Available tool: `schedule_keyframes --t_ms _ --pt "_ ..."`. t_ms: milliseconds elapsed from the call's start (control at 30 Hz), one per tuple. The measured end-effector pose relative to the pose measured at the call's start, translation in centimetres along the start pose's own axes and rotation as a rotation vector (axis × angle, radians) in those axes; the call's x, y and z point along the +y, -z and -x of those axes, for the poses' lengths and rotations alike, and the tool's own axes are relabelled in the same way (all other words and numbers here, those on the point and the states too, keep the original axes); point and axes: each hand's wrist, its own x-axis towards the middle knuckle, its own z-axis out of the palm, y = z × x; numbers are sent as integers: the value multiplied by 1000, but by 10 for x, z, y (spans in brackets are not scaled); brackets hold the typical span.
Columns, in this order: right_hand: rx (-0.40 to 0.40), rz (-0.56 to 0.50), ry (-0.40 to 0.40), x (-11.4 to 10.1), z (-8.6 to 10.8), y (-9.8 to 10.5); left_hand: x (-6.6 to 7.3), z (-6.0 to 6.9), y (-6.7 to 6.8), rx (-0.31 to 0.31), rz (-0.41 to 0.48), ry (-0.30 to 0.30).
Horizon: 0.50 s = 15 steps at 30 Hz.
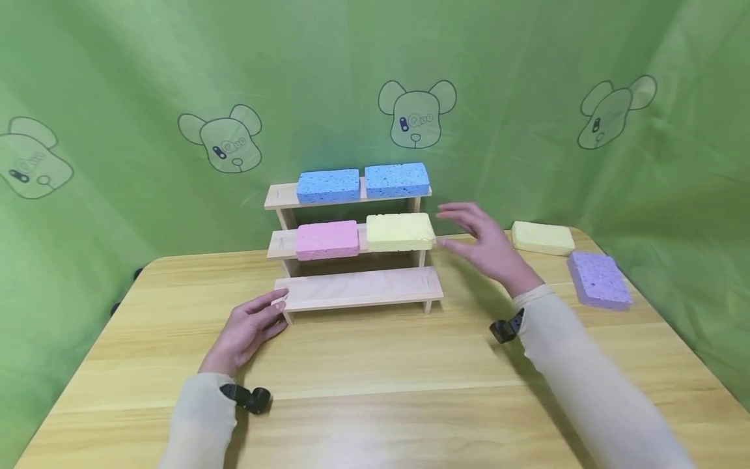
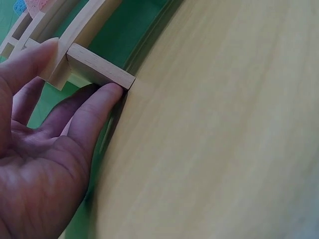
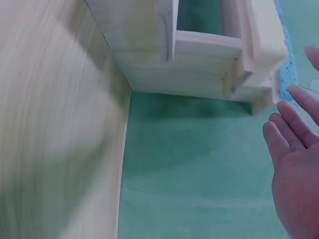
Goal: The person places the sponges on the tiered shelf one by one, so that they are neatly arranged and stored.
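Note:
A three-step wooden stand [image 1: 357, 290] rests on the table. Two blue sponges [image 1: 328, 185] lie side by side on its top step. On the middle step are a pink sponge [image 1: 327, 240] and, to its right, a yellow sponge [image 1: 400, 232]. My left hand [image 1: 250, 331] grips the left end of the lowest step; in the left wrist view the thumb is on the board and a finger touches the wooden leg [image 2: 99, 67]. Just right of the yellow sponge, my right hand [image 1: 483, 244] holds nothing, its fingers apart from the thumb.
At the table's back right lie a pale yellow sponge [image 1: 543, 238] and a purple sponge [image 1: 599, 280]. Behind the table hangs a green curtain [image 1: 328, 65] with printed bear heads. The table [image 1: 363, 378] has a wood-grain top.

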Motion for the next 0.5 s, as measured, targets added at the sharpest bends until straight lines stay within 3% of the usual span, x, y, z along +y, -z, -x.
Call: schedule_keyframes --t_ms 333,500 --pt "15 79 36 2 27 26 0 0 1 -11 -21 -4" --pt "42 137 8 -1 41 37 1 0 1 -9 -19 -4"
